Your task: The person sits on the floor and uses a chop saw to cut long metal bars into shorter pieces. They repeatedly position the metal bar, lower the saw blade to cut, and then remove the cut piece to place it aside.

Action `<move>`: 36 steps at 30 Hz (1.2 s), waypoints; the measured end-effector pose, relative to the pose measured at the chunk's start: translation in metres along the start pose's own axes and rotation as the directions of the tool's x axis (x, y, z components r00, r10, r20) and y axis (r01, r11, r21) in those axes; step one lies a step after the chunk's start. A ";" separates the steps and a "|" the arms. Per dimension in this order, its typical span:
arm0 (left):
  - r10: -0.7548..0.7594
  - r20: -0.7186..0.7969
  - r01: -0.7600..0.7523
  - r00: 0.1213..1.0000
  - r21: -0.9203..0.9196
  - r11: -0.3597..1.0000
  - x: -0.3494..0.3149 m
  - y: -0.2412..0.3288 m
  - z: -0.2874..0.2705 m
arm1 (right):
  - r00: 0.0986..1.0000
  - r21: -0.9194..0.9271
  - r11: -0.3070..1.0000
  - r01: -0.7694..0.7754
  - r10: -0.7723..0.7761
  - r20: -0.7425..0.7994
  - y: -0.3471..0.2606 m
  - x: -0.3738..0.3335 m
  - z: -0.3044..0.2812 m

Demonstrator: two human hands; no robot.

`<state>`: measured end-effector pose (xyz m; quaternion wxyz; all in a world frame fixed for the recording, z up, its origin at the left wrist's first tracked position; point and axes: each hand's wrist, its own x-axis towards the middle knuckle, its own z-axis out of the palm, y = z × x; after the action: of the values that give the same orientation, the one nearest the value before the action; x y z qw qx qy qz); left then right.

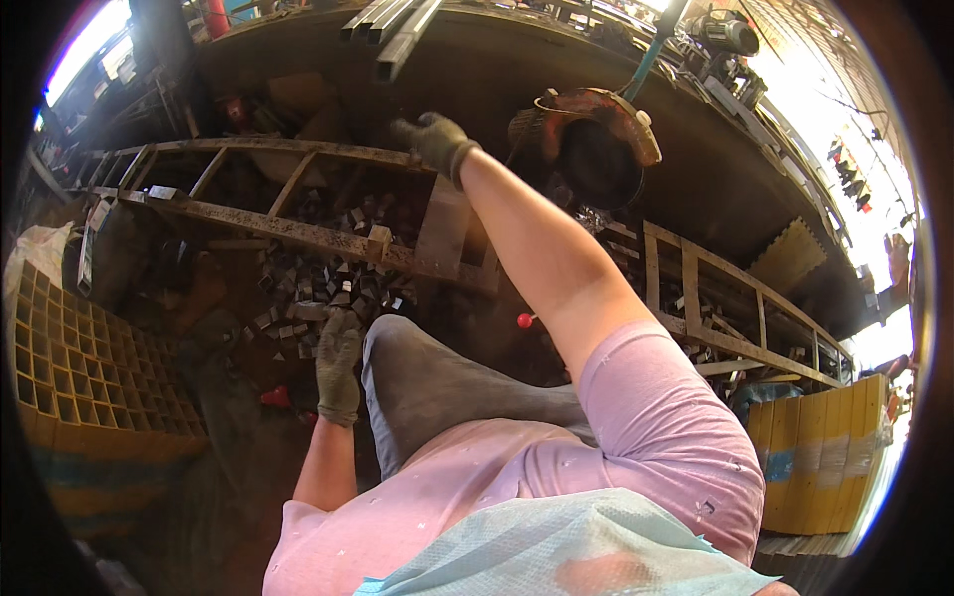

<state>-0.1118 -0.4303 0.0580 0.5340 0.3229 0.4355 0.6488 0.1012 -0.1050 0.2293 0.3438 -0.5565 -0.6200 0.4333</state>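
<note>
My right hand (434,144), in a dirty grey-green work glove, stretches forward over the bench edge with its fingers pointing left and the thumb apart; I see nothing in it. Ahead of it, several square metal tubes (397,55) jut out toward me. To its right is a cut-off saw (594,139) with an orange-red guard and a dark round disc. My left hand (338,368), gloved alike, hangs low beside my left knee, its fingers extended toward a heap of small cut metal pieces (328,283). No held piece can be made out in it.
A ladder-like metal frame (288,228) runs across in front, and another frame (745,298) continues to the right. A stack of yellow square tubes (89,368) stands at left, a yellow bundle (820,447) at right. A red ball knob (525,320) sits near my right forearm.
</note>
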 end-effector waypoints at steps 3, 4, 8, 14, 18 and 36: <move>0.031 -0.006 -0.031 0.999 -0.032 0.999 -0.008 0.001 -0.014 | 0.977 -0.137 0.973 0.186 -0.168 0.131 0.021 -0.079 -0.017; 0.040 -0.026 -0.041 0.999 -0.029 0.999 -0.008 0.000 -0.015 | 0.963 -0.162 0.962 0.218 -0.186 0.193 0.030 -0.111 -0.029; 0.027 0.071 -0.024 0.997 -0.046 0.999 0.010 -0.002 0.002 | 0.931 -0.007 0.985 0.173 -0.161 0.327 0.072 -0.258 -0.106; 0.044 0.243 -0.069 0.969 0.096 0.993 0.041 -0.014 0.075 | 0.950 0.374 0.922 -0.096 0.197 -0.242 0.178 -0.463 -0.237; -0.029 0.413 -0.020 0.910 0.113 0.993 0.037 -0.033 0.133 | 0.501 0.449 0.863 -0.230 0.501 -0.706 0.292 -0.630 -0.273; -0.277 0.741 -0.568 0.612 0.656 0.497 -0.018 -0.083 0.262 | -0.011 0.400 0.284 -0.871 0.803 -0.596 0.583 -0.711 -0.141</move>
<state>0.1582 -0.3855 0.0911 0.3664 0.8260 0.3855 0.1864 0.5603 -0.7830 -0.2122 0.1981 -0.9432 0.0109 0.2666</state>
